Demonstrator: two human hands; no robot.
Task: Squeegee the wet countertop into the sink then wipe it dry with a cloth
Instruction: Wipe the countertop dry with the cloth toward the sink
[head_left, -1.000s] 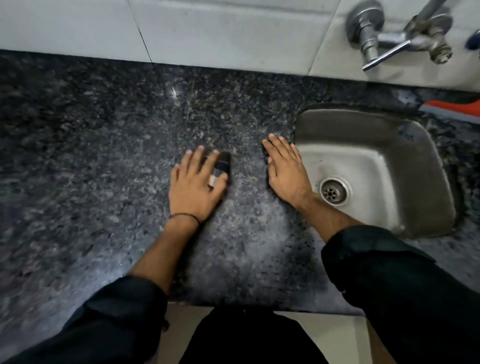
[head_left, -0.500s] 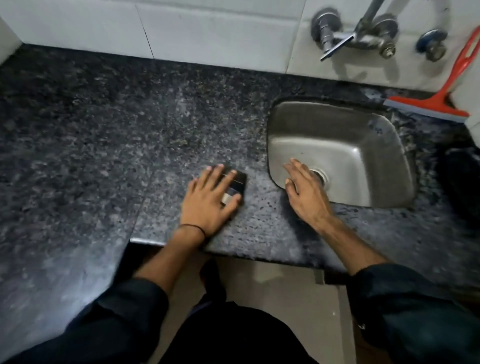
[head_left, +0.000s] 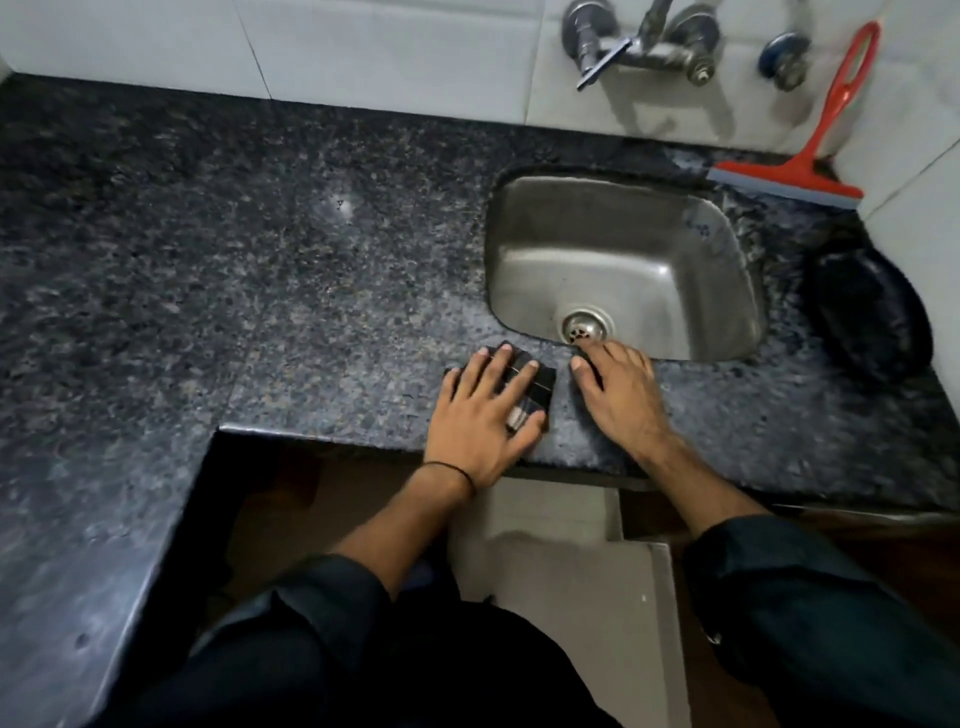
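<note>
The left hand (head_left: 485, 415) lies flat, fingers straight and spread, pressing on the cloth (head_left: 541, 385). The right hand (head_left: 621, 400) rests flat and released on the worktop (head_left: 260, 260), just beside the cloth, fingertips near the front rim of the sink (head_left: 623, 234). Neither hand grips anything.

The cloth is a dark pad folded roughly square, near the front edge of the worktop. Judged soft, light and absorbent. It should slide easily under a flat palm; to lift it, pinch a free corner or the folded edge.

The squeegee (head_left: 800, 174) stands in the far right corner, blade on the worktop, looped handle leaning on the tiled wall. It is red plastic with a grey strip along the blade. Judged light and stiff, with a flexible edge. Take hold at the handle loop or shaft, not the blade.

The worktop is speckled dark granite: hard, polished, likely slippery when wet. The sink is a brushed steel basin with rounded corners.
</note>
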